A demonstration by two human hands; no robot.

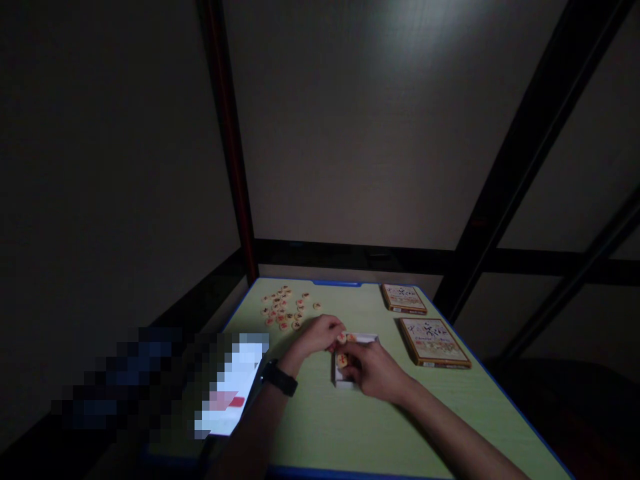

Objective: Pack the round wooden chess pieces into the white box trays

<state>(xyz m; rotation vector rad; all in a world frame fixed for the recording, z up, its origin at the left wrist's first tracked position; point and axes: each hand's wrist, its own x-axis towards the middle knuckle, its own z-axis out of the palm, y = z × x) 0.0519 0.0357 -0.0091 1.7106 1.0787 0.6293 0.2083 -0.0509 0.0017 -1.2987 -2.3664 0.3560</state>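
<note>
My left hand (320,335) is closed in a pinch on a round wooden game piece (341,338) at the top left corner of a small white box (370,339). A black watch sits on that wrist. My right hand (373,369) rests over the box with its fingers curled, touching another round piece (343,360) that lies inside it. A loose heap of several similar round pieces (284,308) with red and dark marks lies on the green table (350,427), to the far left of my hands.
Two flat printed game boxes (403,298) (434,342) lie at the right side of the table. A blurred-out patch covers the table's near left corner. Dark beams and a pale wall stand behind the table; its blue edge runs along the right.
</note>
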